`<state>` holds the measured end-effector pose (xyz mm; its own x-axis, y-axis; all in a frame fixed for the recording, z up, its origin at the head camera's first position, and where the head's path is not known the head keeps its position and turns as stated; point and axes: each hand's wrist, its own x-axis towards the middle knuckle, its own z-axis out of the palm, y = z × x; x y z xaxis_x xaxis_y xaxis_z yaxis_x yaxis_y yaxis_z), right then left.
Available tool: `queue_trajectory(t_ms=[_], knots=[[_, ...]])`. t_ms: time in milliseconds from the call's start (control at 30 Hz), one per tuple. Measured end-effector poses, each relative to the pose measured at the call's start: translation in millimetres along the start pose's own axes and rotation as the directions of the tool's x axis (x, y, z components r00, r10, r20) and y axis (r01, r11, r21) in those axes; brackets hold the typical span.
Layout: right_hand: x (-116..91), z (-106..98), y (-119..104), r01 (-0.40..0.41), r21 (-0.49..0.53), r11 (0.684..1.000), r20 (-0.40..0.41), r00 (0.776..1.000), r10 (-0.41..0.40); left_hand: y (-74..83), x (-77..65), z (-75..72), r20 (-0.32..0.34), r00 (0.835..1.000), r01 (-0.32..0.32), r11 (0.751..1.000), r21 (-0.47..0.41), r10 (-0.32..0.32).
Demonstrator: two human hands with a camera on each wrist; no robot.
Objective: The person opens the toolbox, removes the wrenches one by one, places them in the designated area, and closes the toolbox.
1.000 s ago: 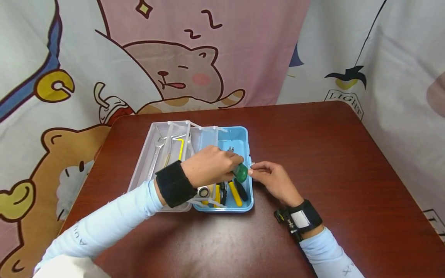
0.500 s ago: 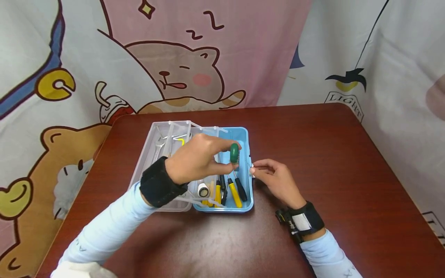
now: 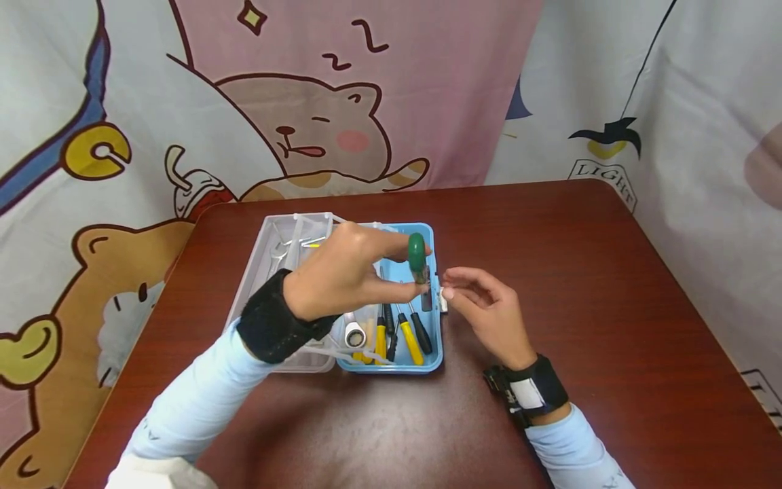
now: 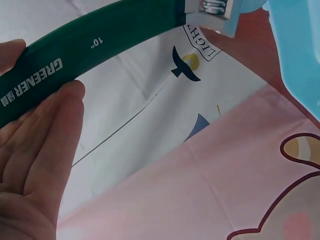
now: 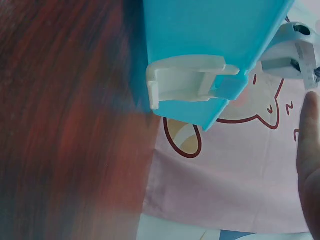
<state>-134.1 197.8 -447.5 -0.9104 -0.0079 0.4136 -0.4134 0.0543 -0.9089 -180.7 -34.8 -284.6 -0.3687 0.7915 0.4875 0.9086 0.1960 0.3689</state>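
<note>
In the head view my left hand [image 3: 342, 278] holds a green-handled adjustable wrench [image 3: 417, 252] above the blue toolbox [image 3: 391, 370]. Its handle [image 4: 100, 45] reads "GREENER" and 10" in the left wrist view, where thumb and fingers grip its edges. Part of the wrench's metal head and its worm screw show there. My right hand [image 3: 495, 319] is at the box's right side, fingers loosely bent, beside the white latch [image 5: 185, 80]. A fingertip stands apart from that latch in the right wrist view, and nothing shows in this hand.
Inside the box lie a yellow-handled screwdriver [image 3: 411, 345], a black-handled screwdriver [image 3: 421, 333] and other tools. The clear lid [image 3: 244, 299] is folded open to the left, with wrenches in it. Brown tabletop [image 3: 580, 285] extends to the right.
My left hand has lifted and turned the adjustable wrench, so its green handle is higher and more upright. My right fingers have spread and moved slightly up along the box's side.
</note>
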Motion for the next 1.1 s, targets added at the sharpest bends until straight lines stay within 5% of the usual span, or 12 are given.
queue_trajectory(t_ms=[433,800,1100], knots=[[-3.2,0.8,-6.9,0.276,-0.092,0.957,-0.004,0.961,-0.278,7.0,11.3,15.0,0.016,0.997,-0.076,0.995,-0.072,0.077],[-3.1,2.6,-9.8,0.377,-0.140,0.915,-0.006,0.924,-0.382,4.6,13.3,25.0,0.015,0.996,-0.081,0.987,-0.137,0.084],[-3.8,6.6,-11.4,0.489,-0.204,0.848,0.011,0.867,-0.498,3.8,5.6,24.2,0.059,0.997,-0.041,0.992,-0.118,0.048]])
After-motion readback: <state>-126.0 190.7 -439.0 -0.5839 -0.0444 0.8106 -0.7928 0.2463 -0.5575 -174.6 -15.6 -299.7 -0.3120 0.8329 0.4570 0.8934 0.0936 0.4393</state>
